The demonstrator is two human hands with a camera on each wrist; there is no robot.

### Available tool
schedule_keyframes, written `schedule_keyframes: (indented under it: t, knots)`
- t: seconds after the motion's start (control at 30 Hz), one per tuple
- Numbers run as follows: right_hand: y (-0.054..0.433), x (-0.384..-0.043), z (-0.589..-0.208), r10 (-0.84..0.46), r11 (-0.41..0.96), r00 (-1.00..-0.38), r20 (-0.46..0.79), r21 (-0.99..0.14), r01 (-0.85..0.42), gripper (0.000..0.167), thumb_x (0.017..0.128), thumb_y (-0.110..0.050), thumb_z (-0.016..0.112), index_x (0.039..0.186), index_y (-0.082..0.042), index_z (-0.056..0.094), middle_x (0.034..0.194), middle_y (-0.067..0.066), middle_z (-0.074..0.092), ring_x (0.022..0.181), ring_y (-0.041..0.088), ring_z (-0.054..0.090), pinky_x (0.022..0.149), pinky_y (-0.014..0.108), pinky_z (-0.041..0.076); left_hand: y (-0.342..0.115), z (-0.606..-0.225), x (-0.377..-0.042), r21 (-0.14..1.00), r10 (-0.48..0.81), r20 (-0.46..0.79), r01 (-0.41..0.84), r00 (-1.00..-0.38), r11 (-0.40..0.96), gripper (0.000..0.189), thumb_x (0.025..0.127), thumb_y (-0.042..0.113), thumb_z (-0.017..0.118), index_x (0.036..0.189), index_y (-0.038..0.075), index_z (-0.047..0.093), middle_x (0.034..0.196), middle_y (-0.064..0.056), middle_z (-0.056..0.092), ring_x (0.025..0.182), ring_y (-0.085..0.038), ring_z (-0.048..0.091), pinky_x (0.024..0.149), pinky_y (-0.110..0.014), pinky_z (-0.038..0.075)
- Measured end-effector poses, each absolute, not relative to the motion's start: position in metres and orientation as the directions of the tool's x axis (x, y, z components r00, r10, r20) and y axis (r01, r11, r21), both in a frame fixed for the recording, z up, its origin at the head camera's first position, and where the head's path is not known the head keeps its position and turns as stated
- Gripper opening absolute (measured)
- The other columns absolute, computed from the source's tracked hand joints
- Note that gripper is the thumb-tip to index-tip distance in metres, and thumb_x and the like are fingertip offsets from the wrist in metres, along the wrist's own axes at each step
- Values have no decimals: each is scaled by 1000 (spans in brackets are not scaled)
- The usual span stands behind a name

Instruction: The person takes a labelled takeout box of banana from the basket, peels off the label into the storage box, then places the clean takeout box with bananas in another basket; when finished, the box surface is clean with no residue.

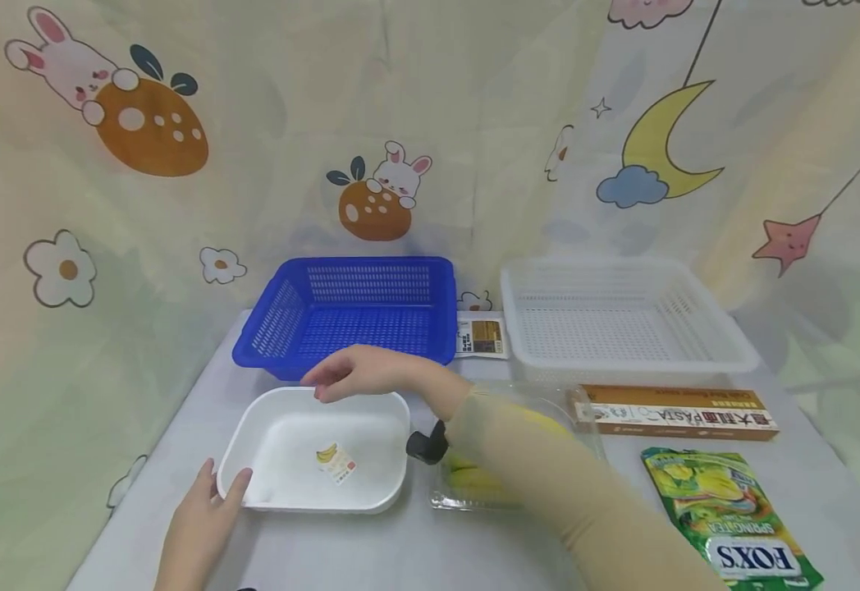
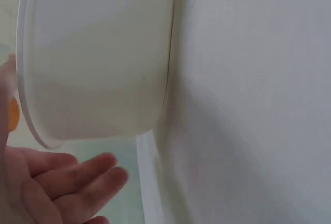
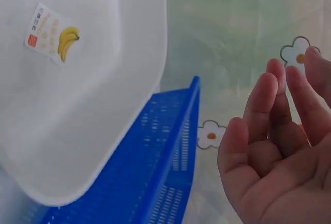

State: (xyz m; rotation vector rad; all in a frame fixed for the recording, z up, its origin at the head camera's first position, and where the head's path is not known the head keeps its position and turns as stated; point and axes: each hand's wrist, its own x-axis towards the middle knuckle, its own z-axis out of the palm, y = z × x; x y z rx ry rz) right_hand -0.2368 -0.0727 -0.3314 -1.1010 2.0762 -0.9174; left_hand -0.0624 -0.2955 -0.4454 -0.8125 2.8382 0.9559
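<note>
Cream cloth with cartoon prints (image 1: 267,164) hangs behind the white desk (image 1: 371,558). Left to right: bare left hand (image 1: 194,525) straddles the rim at 8 o'clock of the white rounded-rectangular plastic tub (image 1: 271,451), fingers (image 2: 88,177) fairly straight, a bit apart; firm grip can't be told. Probably there to steady the tub, which sits front-left on the desk, banana sticker (image 1: 337,464) inside. Blue perforated plastic basket (image 1: 445,316) at tub's 12 o'clock. Right hand (image 1: 359,373) hangs at 1 o'clock, fingers (image 3: 260,100) loosely bent, apart, nothing between them; likely raised to stay off the rim. Small white-and-brown packet (image 1: 482,337) at 2 o'clock, between baskets. Clear plastic lidded box (image 1: 441,498) with yellow contents at 3 o'clock, partly behind the beige sleeve (image 1: 585,492); likely kept near for easy reach. White perforated plastic basket (image 1: 629,361) back right; both baskets probably set back to leave hand room. Long brown-and-white pasta carton (image 1: 681,413) at that basket's 5 o'clock, then green-and-yellow FOX'S pouch (image 1: 733,517), flat, lettering upside down.

Head view overlaps right hand with the tub's far edge; right wrist view shows a gap between them, plus its palm side. Left wrist view alone gives the tub's outer end wall and the fingers below the rim, hidden from above.
</note>
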Motion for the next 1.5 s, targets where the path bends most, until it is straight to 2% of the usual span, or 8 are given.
schedule_keyframes:
  t: [0.13,0.27,0.4,0.6,0.8,1.07,1.3,1.5]
  knots:
    - [-35,-242,-320,-836,395,-531,-141,-826,-402,33,87,-27,60,120,-24,58,104,-10,63,100,4,56,87,21,48,-285,-443,-65,575,-512,-71,-455,-856,680,84,90,53,40,142,-7,13,139,-33,28,127,-51,24,102,-62,21]
    - [8,-246,-316,-794,397,-598,-112,-840,-370,34,88,-25,59,121,-18,57,107,-5,64,102,7,58,89,24,49,-265,-437,-69,605,-495,105,-340,-862,720,72,89,45,50,138,-5,29,139,-29,33,127,-47,30,102,-58,25]
    - [54,-245,-316,-735,405,-673,-84,-851,-335,33,90,-22,57,122,-13,56,111,2,63,104,14,58,89,30,49,-242,-429,-76,594,-405,241,-196,-882,780,62,87,36,57,133,-2,38,137,-24,39,125,-43,35,102,-55,28]
    - [114,-238,-322,-631,455,-776,-25,-821,-343,37,90,-24,55,125,-10,53,114,6,62,107,20,56,90,35,49,-208,-425,-84,560,-239,334,-13,-912,829,59,83,29,63,132,2,43,134,-21,45,121,-40,41,98,-55,31]
    - [154,-225,-328,-537,554,-843,43,-736,-390,39,90,-29,56,125,-12,52,113,4,61,103,18,55,88,32,48,-177,-429,-95,529,-85,381,141,-921,837,67,77,35,69,132,5,45,133,-15,49,119,-36,47,97,-54,36]
    - [188,-197,-351,-493,591,-860,131,-674,-442,33,90,-20,57,120,-7,56,114,8,61,97,13,56,79,24,51,-140,-433,-103,407,131,372,288,-919,867,83,69,56,67,133,9,45,135,-8,48,126,-29,42,102,-52,35]
    - [211,-178,-374,-444,622,-884,143,-661,-420,36,89,-23,57,122,-8,55,120,8,58,99,14,57,77,24,51,-120,-436,-107,361,211,342,336,-916,870,94,65,71,58,133,8,43,137,-7,46,128,-28,40,103,-50,34]
    - [218,-165,-389,-406,669,-891,202,-599,-441,38,87,-20,61,121,-7,55,119,8,56,100,9,53,77,27,50,-108,-438,-111,359,216,283,312,-935,880,101,63,69,62,136,4,39,141,-11,41,131,-29,35,106,-49,31]
